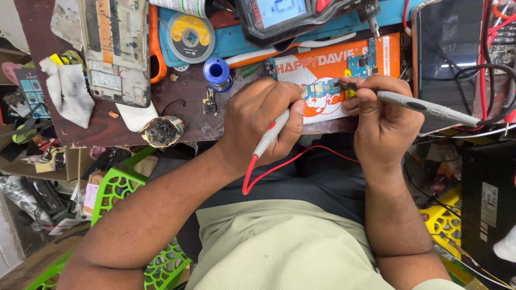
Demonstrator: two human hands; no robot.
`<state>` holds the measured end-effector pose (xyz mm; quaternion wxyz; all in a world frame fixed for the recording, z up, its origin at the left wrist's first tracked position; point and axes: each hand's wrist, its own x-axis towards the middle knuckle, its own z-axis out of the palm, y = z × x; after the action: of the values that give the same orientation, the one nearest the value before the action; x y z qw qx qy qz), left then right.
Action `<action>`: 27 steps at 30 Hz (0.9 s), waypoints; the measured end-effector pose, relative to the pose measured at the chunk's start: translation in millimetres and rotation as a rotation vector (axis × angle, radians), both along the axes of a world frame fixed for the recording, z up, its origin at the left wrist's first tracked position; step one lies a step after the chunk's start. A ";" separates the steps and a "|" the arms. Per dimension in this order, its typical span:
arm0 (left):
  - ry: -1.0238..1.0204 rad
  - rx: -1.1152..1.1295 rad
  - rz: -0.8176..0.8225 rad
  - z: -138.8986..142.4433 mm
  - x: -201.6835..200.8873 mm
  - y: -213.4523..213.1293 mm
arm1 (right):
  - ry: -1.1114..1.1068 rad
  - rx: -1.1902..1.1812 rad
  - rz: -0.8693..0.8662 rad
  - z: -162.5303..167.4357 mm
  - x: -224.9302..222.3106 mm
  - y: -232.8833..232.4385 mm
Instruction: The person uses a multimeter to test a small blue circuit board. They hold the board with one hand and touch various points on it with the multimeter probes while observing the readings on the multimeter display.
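**A:** What's in view rn?

**B:** I'm looking down from the head cam. Left hand (260, 126) is closed around a grey probe w/ a red lead (271, 134); its tip end is hidden behind the fingers, near the left edge of a small blue circuit board (321, 89). Right hand (379, 115) is closed pencil-style on a second grey probe w/ a black lead (416, 104), dark tip resting on the board's right part.

**A:** Where's the board sitting?

**B:** On an orange-and-white card (333, 72) at the near edge of the counter (183, 121), between both hands. Another small blue board (363, 64) lies further back on the same card.

**A:** How far along, by your read?

**B:** Setup looks done: both probes in hand, board laid flat, meter (282, 13) at the top edge w/ its display lit. I'd judge the probing itself is mid-way; can't read any result, and can't tell if the left tip actually touches.

**A:** Anything else nearby?

**B:** An opened phone frame (115, 51) far left, a blue solder spool (217, 72), a yellow wick reel (190, 36), a dark phone (446, 56) right. None being touched.
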<state>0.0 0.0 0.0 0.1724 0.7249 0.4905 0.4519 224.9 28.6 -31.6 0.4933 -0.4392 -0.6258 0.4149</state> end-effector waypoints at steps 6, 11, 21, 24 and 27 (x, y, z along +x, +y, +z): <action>0.000 -0.002 0.001 0.5 -0.2 0.4 | -0.001 0.012 -0.006 -11.2 -3.2 -3.1; -0.008 0.001 -0.004 0.4 -0.4 0.7 | -0.018 0.017 -0.004 -11.2 -2.4 -2.8; -0.001 -0.008 0.001 -0.2 -0.3 0.5 | -0.044 0.046 0.003 -8.3 -4.7 -3.5; -0.001 -0.009 0.003 0.2 -0.3 0.1 | -0.066 0.066 0.008 -7.5 -5.3 -3.9; 0.003 -0.009 0.005 0.4 -0.1 0.1 | -0.109 0.090 0.003 -6.7 -5.6 -4.1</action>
<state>-0.1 0.1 0.4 0.1740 0.7237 0.4946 0.4488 219.3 24.5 -38.4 0.4772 -0.4374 -0.6704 0.3627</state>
